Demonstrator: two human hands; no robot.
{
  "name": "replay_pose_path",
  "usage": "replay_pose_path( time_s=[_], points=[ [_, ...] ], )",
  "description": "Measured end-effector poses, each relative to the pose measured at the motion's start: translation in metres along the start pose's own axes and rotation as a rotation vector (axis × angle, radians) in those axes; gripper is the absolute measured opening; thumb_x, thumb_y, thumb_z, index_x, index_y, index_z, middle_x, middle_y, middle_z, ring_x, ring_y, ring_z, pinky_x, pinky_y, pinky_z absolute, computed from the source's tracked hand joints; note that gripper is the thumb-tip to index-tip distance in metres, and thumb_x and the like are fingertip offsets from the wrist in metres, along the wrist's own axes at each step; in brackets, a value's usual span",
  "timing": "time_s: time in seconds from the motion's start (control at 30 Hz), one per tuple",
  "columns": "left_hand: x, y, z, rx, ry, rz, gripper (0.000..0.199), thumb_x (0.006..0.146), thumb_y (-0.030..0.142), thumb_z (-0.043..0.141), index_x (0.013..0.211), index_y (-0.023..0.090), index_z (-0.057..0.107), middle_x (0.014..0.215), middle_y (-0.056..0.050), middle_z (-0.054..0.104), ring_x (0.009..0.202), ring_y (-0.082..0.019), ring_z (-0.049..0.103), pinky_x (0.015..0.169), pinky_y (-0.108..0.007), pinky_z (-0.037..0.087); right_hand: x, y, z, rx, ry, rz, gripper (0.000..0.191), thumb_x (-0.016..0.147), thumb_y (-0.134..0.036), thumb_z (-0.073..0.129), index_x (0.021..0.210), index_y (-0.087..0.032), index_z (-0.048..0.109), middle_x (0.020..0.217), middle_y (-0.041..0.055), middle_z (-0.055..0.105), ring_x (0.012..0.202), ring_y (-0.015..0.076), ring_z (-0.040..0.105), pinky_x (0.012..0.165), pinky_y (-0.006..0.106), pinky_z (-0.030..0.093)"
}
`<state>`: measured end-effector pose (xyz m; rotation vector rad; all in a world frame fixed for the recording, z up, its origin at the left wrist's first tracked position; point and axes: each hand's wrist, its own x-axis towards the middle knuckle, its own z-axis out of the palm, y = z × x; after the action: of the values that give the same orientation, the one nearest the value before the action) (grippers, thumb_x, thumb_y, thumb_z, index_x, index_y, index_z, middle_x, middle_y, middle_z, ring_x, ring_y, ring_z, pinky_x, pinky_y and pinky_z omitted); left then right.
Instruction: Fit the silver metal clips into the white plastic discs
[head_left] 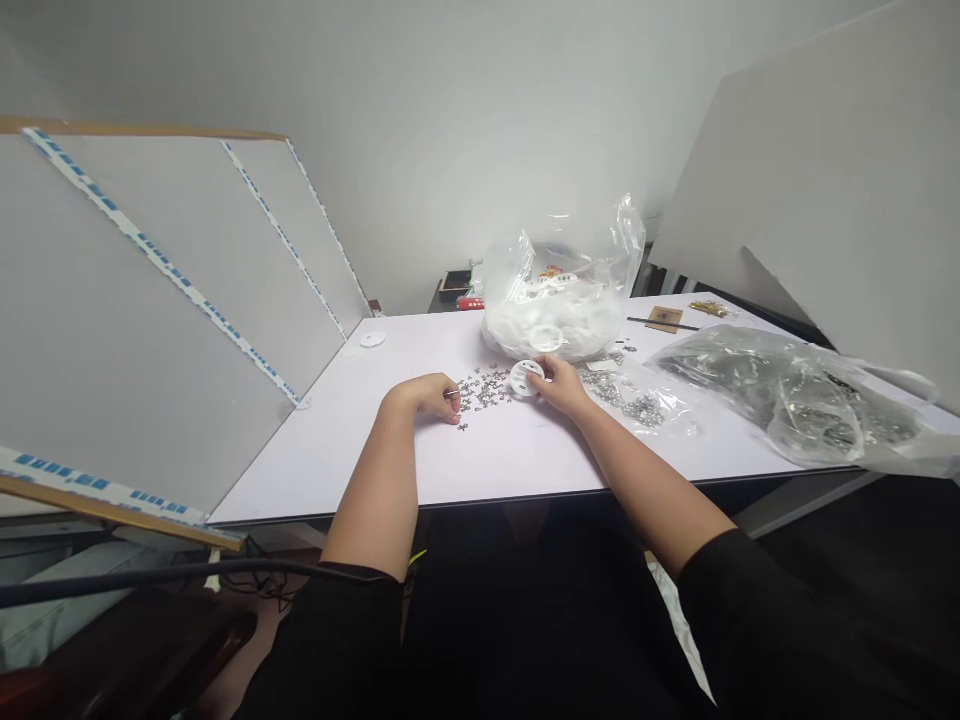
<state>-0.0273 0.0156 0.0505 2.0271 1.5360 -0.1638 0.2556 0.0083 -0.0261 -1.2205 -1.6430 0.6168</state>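
Observation:
Between my hands, small dark metal pieces [487, 388] lie scattered on the white table [480, 470]. My left hand [441, 397] is closed at the left edge of these pieces, its fingertips pinching a small thin metal item [451, 393]. A round white plastic disc with slots [527, 378] is gripped at its right edge by my right hand [556, 382], thumb on its face. The disc is tilted toward me, just right of the scattered pieces. One loose metal piece [463, 427] lies below my left fingertips.
Behind the disc stands a clear bag of white parts [559, 310]. To the right lie a small bag of metal pieces [641, 405] and a large plastic bag [795, 400]. Another white disc [373, 340] sits back left. Panels [150, 300] flank the table.

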Motion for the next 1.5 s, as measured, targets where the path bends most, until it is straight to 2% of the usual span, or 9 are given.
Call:
replay_pose_path(
  time_s=[0.13,0.33,0.53,0.67,0.77,0.87,1.0,1.37,1.5],
  points=[
    [0.002,0.003,0.002,0.040,-0.004,0.041,0.022,0.059,0.032,0.073,0.077,0.020,0.070,0.086,-0.001,0.072,0.084,-0.020,0.060,0.071,-0.028,0.039,0.001,0.003,0.001,0.002,0.001,-0.017,0.027,0.075,-0.033,0.061,0.096,-0.015,0.067,0.089,0.0071,0.070,0.076,0.0198,0.060,0.073,0.033,0.048],
    [0.008,-0.004,0.004,-0.086,0.111,0.141,0.016,0.066,0.032,0.071,0.071,0.018,0.065,0.081,-0.003,0.071,0.080,-0.020,0.060,0.074,-0.030,0.039,0.002,0.010,0.003,0.024,0.008,-0.057,0.025,0.075,-0.034,0.062,0.092,-0.017,0.066,0.084,0.0056,0.070,0.073,0.0186,0.058,0.069,0.031,0.047],
    [0.021,0.015,0.016,-0.400,0.452,0.360,0.012,0.078,0.029,0.067,0.082,0.018,0.064,0.092,-0.006,0.072,0.085,-0.019,0.064,0.081,-0.031,0.045,0.003,0.009,0.005,0.050,-0.010,-0.057,0.025,0.076,-0.035,0.063,0.093,-0.017,0.066,0.086,0.0063,0.070,0.075,0.0200,0.059,0.071,0.033,0.048],
    [0.030,0.039,0.031,-0.504,0.587,0.357,0.030,0.080,0.027,0.068,0.108,0.016,0.073,0.101,-0.009,0.074,0.090,-0.020,0.066,0.086,-0.033,0.047,0.001,0.005,0.005,0.048,-0.037,-0.086,0.026,0.077,-0.037,0.062,0.092,-0.016,0.065,0.085,0.0056,0.069,0.074,0.0189,0.058,0.070,0.032,0.047],
    [0.036,0.049,0.040,-0.555,0.647,0.360,0.026,0.080,0.028,0.069,0.102,0.015,0.075,0.102,-0.009,0.075,0.094,-0.022,0.066,0.088,-0.034,0.047,0.000,0.003,0.005,0.047,-0.051,-0.100,0.027,0.077,-0.037,0.062,0.093,-0.016,0.066,0.084,0.0055,0.068,0.073,0.0184,0.057,0.070,0.032,0.046],
    [0.041,0.049,0.045,-0.653,0.670,0.394,0.019,0.077,0.030,0.072,0.087,0.014,0.073,0.094,-0.009,0.074,0.090,-0.021,0.066,0.086,-0.034,0.047,-0.001,0.002,0.005,0.029,-0.054,-0.091,0.027,0.077,-0.035,0.061,0.094,-0.016,0.066,0.085,0.0064,0.068,0.074,0.0186,0.057,0.071,0.032,0.046],
    [0.046,0.046,0.048,-0.733,0.626,0.340,0.024,0.073,0.035,0.075,0.086,0.015,0.075,0.086,-0.007,0.073,0.081,-0.020,0.063,0.080,-0.034,0.047,0.000,0.001,0.005,0.011,-0.064,-0.097,0.027,0.077,-0.034,0.060,0.095,-0.016,0.067,0.088,0.0063,0.069,0.075,0.0187,0.057,0.071,0.032,0.046],
    [0.039,0.054,0.052,-0.624,0.607,0.358,0.020,0.079,0.033,0.069,0.088,0.017,0.077,0.092,-0.007,0.075,0.088,-0.021,0.065,0.084,-0.034,0.049,-0.001,0.001,0.004,-0.016,-0.076,-0.101,0.028,0.078,-0.036,0.061,0.097,-0.016,0.067,0.087,0.0056,0.069,0.073,0.0186,0.057,0.070,0.031,0.046],
    [0.040,0.055,0.052,-0.589,0.641,0.379,0.016,0.081,0.030,0.068,0.087,0.017,0.076,0.092,-0.007,0.075,0.089,-0.021,0.065,0.088,-0.035,0.049,-0.002,0.000,0.003,-0.020,-0.064,-0.142,0.027,0.079,-0.036,0.061,0.097,-0.016,0.068,0.088,0.0058,0.071,0.074,0.0186,0.058,0.071,0.031,0.046]
  ],
)
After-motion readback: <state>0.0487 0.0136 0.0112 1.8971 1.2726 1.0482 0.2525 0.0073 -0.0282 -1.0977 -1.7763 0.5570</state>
